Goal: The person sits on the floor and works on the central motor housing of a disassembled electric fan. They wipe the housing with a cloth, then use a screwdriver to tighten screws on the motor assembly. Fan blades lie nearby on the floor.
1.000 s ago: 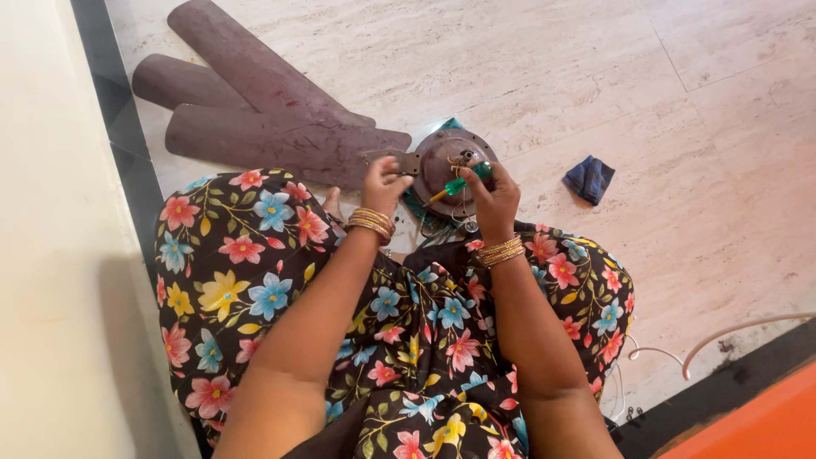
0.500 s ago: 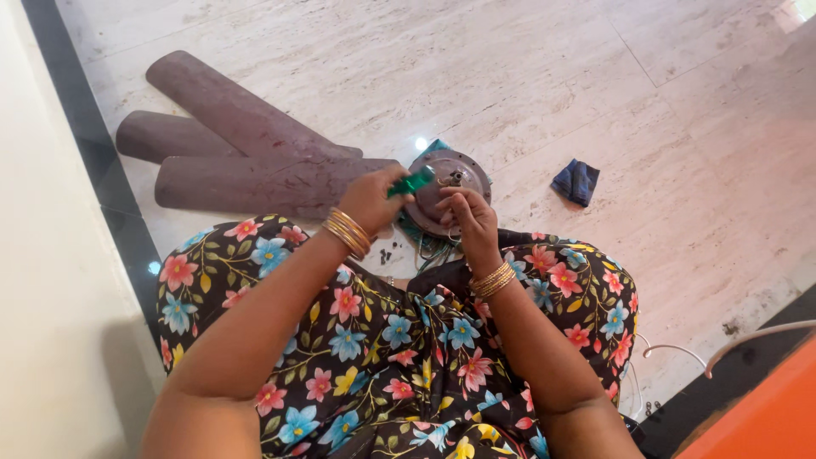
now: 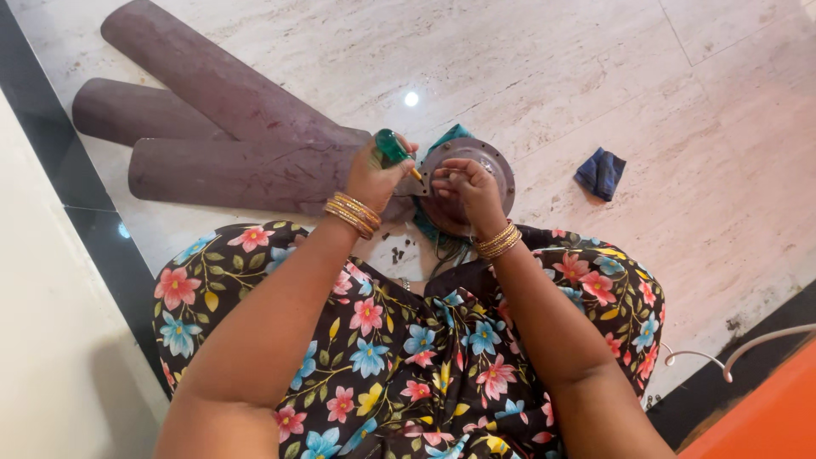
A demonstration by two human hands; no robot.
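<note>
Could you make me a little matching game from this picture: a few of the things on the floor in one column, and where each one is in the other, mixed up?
Things:
1. green-handled screwdriver
2. round metal plate
3. dark blue cloth
4. long brown blades

Places:
A. lying alone on the floor at the right
B. gripped in the left hand
C. spread on the floor at the upper left
D. under the right hand

Pairs: 1-B, 2-D, 3-A, 4-C
</note>
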